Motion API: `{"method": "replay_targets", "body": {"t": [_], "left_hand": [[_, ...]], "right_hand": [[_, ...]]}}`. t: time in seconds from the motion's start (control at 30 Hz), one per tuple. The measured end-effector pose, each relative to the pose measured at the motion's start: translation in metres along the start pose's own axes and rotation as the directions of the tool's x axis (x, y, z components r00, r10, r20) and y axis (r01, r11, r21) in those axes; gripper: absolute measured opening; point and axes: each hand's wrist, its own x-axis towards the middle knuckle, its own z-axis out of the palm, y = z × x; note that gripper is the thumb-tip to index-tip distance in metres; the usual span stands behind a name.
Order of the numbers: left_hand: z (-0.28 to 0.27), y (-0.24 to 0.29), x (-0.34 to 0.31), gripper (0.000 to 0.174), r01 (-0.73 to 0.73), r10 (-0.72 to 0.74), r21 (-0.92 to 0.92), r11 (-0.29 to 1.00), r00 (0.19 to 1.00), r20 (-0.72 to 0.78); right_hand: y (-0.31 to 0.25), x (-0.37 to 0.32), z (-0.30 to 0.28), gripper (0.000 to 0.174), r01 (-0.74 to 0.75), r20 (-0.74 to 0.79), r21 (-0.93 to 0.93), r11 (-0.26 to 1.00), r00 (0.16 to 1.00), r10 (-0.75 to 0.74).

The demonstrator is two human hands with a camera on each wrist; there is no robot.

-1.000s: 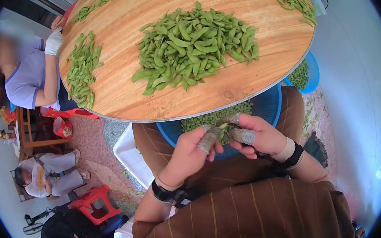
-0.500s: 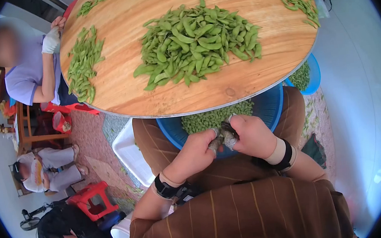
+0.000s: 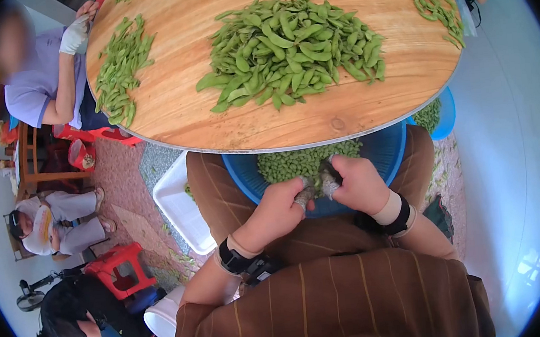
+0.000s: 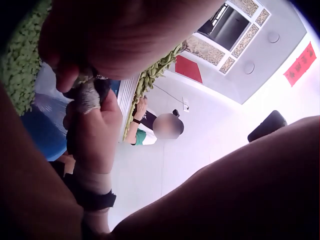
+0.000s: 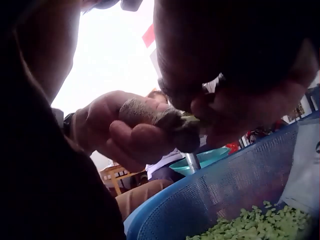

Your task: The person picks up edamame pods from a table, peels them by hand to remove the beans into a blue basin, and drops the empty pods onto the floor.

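Note:
Both hands meet over a blue mesh basket [image 3: 394,166] of shelled green beans [image 3: 311,159], with cloth wrapped around the thumbs and some fingers. My left hand [image 3: 274,208] curls its fingers and pinches a green soybean pod [image 5: 190,118], of which only a small part shows between the fingers in the right wrist view. Close against it, my right hand [image 3: 361,187] pinches at the same pod, thumb facing thumb. In the left wrist view the pod is mostly hidden behind the fingers. A heap of soybean pods [image 3: 298,52] lies on the round wooden table [image 3: 240,129] in front.
The table's edge overhangs the basket. Smaller piles of pods [image 3: 123,72] lie at its sides. A white tray [image 3: 182,206] stands left of my legs, and another blue basin [image 3: 446,112] of beans stands right. Other people sit around, near a red stool [image 3: 120,270].
The pod visible between the spread hands a second ago is now covered by fingers. Both hands have closed in, knuckles upward, and moved slightly. The head view has shifted a little.

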Motion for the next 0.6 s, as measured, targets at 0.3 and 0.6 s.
{"method": "replay_targets", "body": {"t": [0.3, 0.6], "left_hand": [[0.004, -0.005, 0.002, 0.013, -0.122, 0.163, 0.212, 0.97, 0.969, -0.188], [0.004, 0.005, 0.005, 0.015, -0.021, 0.023, 0.022, 1.0, 0.996, -0.085]], "right_hand": [[0.002, -0.003, -0.011, 0.024, -0.111, -0.033, 0.201, 0.973, 0.992, 0.12], [0.0, -0.005, -0.008, 0.024, -0.051, -0.079, 0.109, 0.993, 0.995, 0.059]]}}
